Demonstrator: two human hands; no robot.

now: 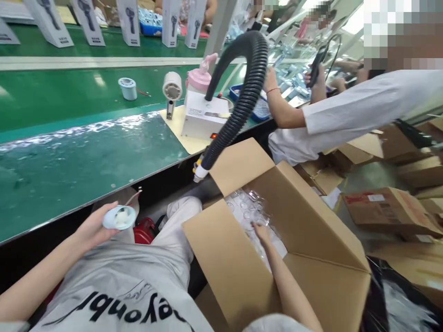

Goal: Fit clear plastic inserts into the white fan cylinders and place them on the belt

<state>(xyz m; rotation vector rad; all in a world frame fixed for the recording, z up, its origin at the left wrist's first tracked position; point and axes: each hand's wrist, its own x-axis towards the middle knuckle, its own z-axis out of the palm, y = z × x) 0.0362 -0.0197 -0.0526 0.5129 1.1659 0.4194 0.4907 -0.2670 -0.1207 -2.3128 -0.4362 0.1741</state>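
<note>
My left hand (pixel 97 227) is closed around a light blue round fan housing (pixel 119 217) with a white centre and a thin wire sticking up from it. It is held over my lap, near the bench edge. My right hand (pixel 262 233) reaches down into an open cardboard box (pixel 238 272) at my right side. Clear plastic parts (pixel 247 205) lie inside on white sheets, and my fingertips are among them. Whether they grip a piece cannot be made out.
A black corrugated hose (pixel 247 92) arches from a white unit (pixel 204 115) on the green bench (pixel 69 170). Near it are a handheld fan (pixel 172 90), a pink-lidded bottle (pixel 199 79) and another blue housing (pixel 128 89). A co-worker's arm (pixel 346 103) extends from the right. Cardboard boxes (pixel 391 212) stand beyond.
</note>
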